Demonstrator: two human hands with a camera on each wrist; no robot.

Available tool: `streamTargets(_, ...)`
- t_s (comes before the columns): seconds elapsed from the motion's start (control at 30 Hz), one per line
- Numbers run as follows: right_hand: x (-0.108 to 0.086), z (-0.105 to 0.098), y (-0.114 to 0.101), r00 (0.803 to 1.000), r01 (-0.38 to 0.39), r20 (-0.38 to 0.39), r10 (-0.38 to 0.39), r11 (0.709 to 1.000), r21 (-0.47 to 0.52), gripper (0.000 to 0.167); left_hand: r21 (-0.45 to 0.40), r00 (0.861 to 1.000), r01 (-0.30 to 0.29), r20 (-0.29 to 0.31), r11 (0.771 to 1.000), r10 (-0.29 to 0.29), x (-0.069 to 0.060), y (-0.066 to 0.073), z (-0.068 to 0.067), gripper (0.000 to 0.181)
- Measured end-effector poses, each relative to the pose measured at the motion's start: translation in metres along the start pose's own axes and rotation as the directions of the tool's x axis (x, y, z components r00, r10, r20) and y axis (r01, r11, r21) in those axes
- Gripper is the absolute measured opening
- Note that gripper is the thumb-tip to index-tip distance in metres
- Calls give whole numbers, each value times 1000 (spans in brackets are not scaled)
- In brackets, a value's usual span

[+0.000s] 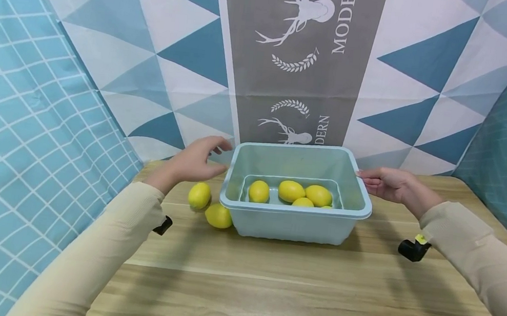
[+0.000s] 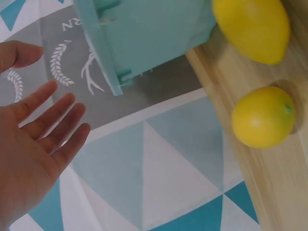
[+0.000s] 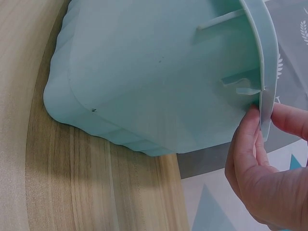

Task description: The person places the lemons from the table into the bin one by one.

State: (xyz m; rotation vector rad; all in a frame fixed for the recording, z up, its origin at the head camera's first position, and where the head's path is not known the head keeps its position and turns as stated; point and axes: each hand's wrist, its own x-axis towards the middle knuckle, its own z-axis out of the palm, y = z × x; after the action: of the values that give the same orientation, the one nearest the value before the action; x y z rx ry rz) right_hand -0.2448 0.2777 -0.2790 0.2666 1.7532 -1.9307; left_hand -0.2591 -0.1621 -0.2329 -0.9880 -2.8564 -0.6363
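A pale blue plastic bin [image 1: 292, 226] stands upright on the table with several yellow lemons [image 1: 291, 191] inside; the front wall partly hides some of them. My right hand [image 1: 390, 183] pinches the bin's right rim, thumb on top and fingers under the lip, as the right wrist view shows. At the left end, my left hand [image 1: 199, 160] is spread beside the rim, with a gap between it and the bin in the left wrist view. Two lemons lie outside, left of the bin: one lemon [image 1: 199, 195] below my left hand, another lemon [image 1: 218, 216] close to the bin's wall.
The wooden table [image 1: 267, 288] reaches toward me in front of the bin. Patterned cloth [image 1: 300, 70] hangs right behind the bin, and a blue gridded cloth [image 1: 22, 103] borders the left side. Small black devices [image 1: 413, 250] show below the sleeves.
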Motion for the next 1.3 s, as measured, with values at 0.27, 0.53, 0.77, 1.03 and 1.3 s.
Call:
streamTargets(0.27, 1, 0, 0, 1000, -2, -3, 2, 1000, -2, 19, 62, 995, 21, -99, 998, -15, -17, -8, 8, 52)
streamTargets(0.53, 2, -1, 1, 1000, -2, -6, 2, 1000, 11, 19, 138, 975, 40, -220, 990, -9, -30, -19, 25, 54)
streamTargets(0.77, 1, -1, 3, 1000, -4, -5, 4, 1000, 11, 19, 184, 977, 94, -206, 978, -55, -41, -29, 45, 57)
streamTargets(1.03, 1, 0, 3, 1000, -6, 0, 6, 1000, 18, 20, 221, 985, 65, -172, 973, -27, -52, -37, 73, 57)
streamTargets(1.3, 1, -1, 0, 1000, -6, -2, 6, 1000, 1, 19, 240, 993, 46, -119, 970, -18, -55, -39, 86, 60)
